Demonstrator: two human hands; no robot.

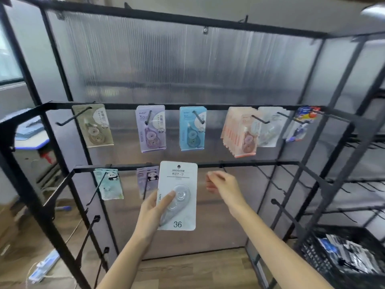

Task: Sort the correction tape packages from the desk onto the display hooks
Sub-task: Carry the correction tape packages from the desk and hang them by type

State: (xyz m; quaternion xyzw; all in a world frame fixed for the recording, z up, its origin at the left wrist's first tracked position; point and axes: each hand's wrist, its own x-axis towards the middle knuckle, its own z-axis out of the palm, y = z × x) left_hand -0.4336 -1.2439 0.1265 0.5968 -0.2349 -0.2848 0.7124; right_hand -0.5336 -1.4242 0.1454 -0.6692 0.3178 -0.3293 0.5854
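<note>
A: What did your left hand (155, 207) have at that moment?

B: You held a pale grey correction tape package (178, 195) upright in it, thumb pressed across the clear blister on the front, fingers curled behind the card. The number 36 showed at its bottom edge. The package hung in the air in front of the lower rail (239, 164) of the black display rack (62, 130), its hang hole just level with that rail, but on no hook.

A: And your right hand (223, 184)?

B: You had it raised just right of the package, fingers loosely curled and holding nothing, close under a bare hook (223, 167) on the lower rail. Whether a fingertip touched the hook, I could not tell.

A: What already hung there?

B: On the upper rail, from your left: a beige package (93, 126), a lilac package (151, 130), a blue package (192, 129), a thick pink stack (239, 134), a white stack (268, 128) and a dark blue package (300, 126). On the lower rail, a mint panda package (109, 183) and a purple panda package (147, 177), the second partly behind the card you held.

A: Anything beside the rack?

B: A black crate (341, 255) of mixed goods stood low at your right.
</note>
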